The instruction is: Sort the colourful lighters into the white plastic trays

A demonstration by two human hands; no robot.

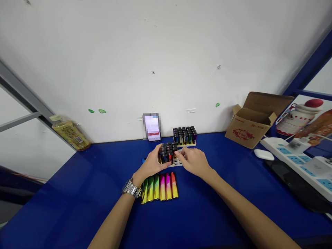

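Observation:
A small tray of lighters (169, 153) with black caps stands in the middle of the blue table (207, 214). My left hand (151, 164) curls round its left side, fingers closed against the lighters. My right hand (193, 159) is at the tray's right side, fingers pinched on a lighter there. A row of several metallic rainbow lighters (159, 187) lies flat just in front, near my left wrist with its metal watch (131, 188). A second, full tray of lighters (185, 136) stands behind, by the wall.
A phone (151, 128) leans on the white wall. A bottle (70, 133) leans at the back left. At the right sit an open cardboard box (252, 121), a white mouse (264, 154), a power strip (298, 162) and a dark pad (295, 183).

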